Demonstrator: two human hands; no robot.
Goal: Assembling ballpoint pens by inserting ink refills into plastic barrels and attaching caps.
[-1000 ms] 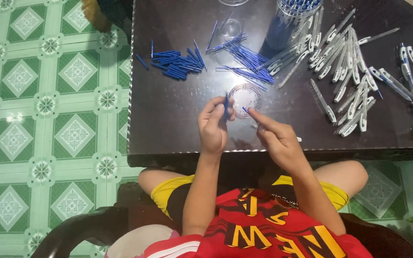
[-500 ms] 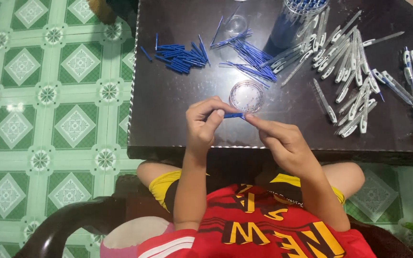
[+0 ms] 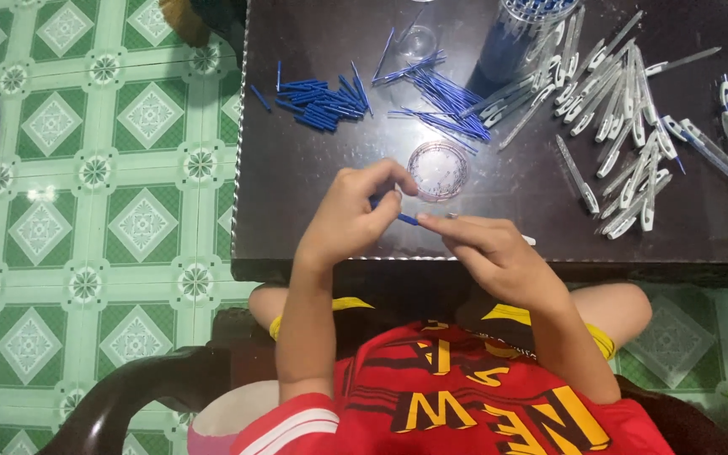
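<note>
The short blue pen part [image 3: 407,219] lies crosswise between the hands, left hand [image 3: 351,215] fingers clamped on one end, right hand [image 3: 490,253] fingers pinched together at the other, above the table [image 3: 297,194].

Short-sleeved red jersey [image 3: 457,396] with yellow lettering, white-striped sleeve cuff [image 3: 284,425], yellow-edged dark shorts [image 3: 343,305], bare forearms, bare knees

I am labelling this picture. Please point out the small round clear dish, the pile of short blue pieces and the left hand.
small round clear dish [image 3: 437,169], head view, its centre.
pile of short blue pieces [image 3: 320,107], head view, middle of the pile.
left hand [image 3: 349,215], head view, its back.
</note>
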